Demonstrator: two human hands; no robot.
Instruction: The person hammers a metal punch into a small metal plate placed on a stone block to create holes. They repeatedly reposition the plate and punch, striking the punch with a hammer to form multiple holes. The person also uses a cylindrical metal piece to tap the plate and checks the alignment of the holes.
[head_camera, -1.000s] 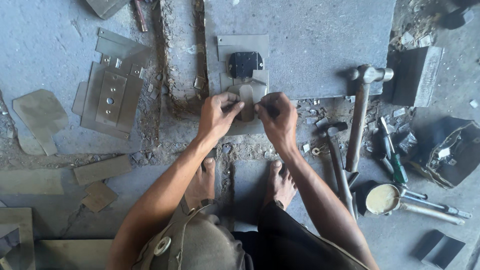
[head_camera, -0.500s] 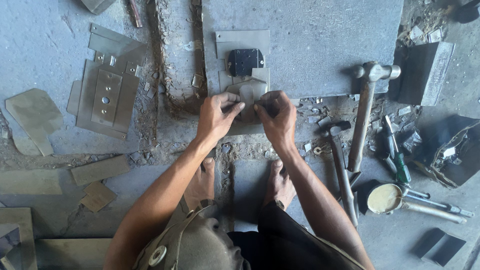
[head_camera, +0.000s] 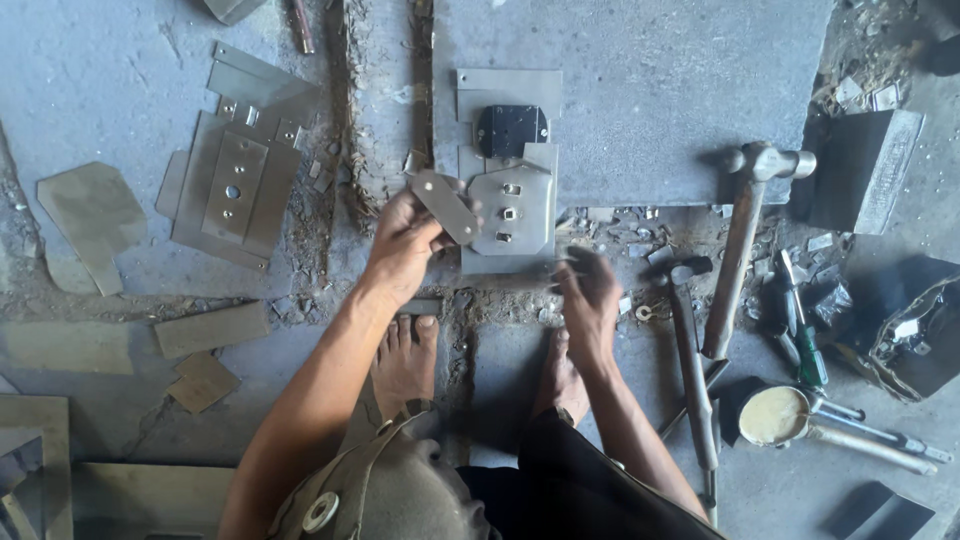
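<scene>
left hand: now lifted off the plate, pinching a small metal strip
right hand: pulled back, blurry, grip unclear

Left hand holding a small metal strip just left of a slotted metal plate, hinge block beyond the plate, right hand below it, two hammers to the right, stacked metal sheets well left, bare feet nearest the person.
</scene>
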